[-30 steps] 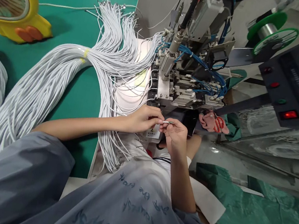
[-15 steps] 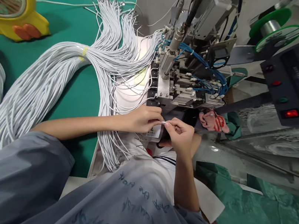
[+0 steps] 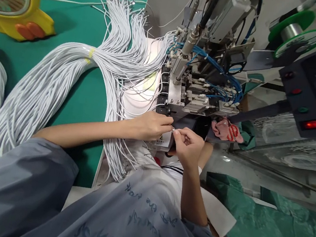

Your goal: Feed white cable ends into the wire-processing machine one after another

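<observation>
- White wire end (image 3: 174, 129), just on the near side of the machine (image 3: 175, 91)!
- Left hand (image 3: 153, 127), right hand (image 3: 188, 147): each grip pinching it.
- Looks light, bendy, perhaps slick; best held just behind the tip.

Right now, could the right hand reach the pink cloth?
Probably yes: the right hand is near the pink cloth and nothing visibly blocks it, though it seems to pinch a white wire.
</observation>
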{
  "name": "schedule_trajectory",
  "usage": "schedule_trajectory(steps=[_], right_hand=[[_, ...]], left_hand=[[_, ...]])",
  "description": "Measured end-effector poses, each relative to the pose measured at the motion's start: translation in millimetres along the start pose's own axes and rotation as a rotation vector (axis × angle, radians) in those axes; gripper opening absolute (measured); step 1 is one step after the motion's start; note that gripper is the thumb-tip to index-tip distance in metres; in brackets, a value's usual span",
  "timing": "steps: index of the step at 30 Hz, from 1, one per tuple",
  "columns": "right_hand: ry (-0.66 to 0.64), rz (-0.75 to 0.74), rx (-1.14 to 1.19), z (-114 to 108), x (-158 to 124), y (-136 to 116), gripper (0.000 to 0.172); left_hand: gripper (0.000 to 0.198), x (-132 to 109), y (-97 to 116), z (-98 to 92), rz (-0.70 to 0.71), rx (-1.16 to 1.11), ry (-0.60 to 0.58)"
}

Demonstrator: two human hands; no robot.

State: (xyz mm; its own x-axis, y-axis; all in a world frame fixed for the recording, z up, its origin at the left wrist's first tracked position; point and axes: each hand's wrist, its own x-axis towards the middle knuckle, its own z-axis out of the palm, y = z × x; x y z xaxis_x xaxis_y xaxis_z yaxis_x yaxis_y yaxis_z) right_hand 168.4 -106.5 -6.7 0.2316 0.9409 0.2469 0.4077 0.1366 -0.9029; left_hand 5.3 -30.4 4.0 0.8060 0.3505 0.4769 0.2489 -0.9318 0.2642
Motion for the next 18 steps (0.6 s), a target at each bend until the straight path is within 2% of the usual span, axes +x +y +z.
schedule_trajectory(steps=[3, 6, 8, 14, 18], right_hand=[[0.011, -0.014, 0.006, 1, 2, 0, 0.023], [0.094, -0.004, 0.097, 10, -2, 1, 0.022], [0.139, 0.021, 0.155, 16, -4, 4, 0.022], [0.229, 0.119, 0.240, 26, -7, 17, 0.026], [0.218, 0.105, 0.237, 26, -5, 19, 0.025]], left_hand=[[0.024, -2, 4, 4.3, -0.089, -0.045, 0.030], [0.022, -3, 10, 10.4, -0.257, -0.273, 0.095], [0.021, -3, 12, 12.4, -0.314, -0.389, 0.092], [0.024, 1, 7, 9.0, -0.282, -0.431, -0.080], [0.022, 3, 5, 8.5, -0.282, -0.483, -0.060]])
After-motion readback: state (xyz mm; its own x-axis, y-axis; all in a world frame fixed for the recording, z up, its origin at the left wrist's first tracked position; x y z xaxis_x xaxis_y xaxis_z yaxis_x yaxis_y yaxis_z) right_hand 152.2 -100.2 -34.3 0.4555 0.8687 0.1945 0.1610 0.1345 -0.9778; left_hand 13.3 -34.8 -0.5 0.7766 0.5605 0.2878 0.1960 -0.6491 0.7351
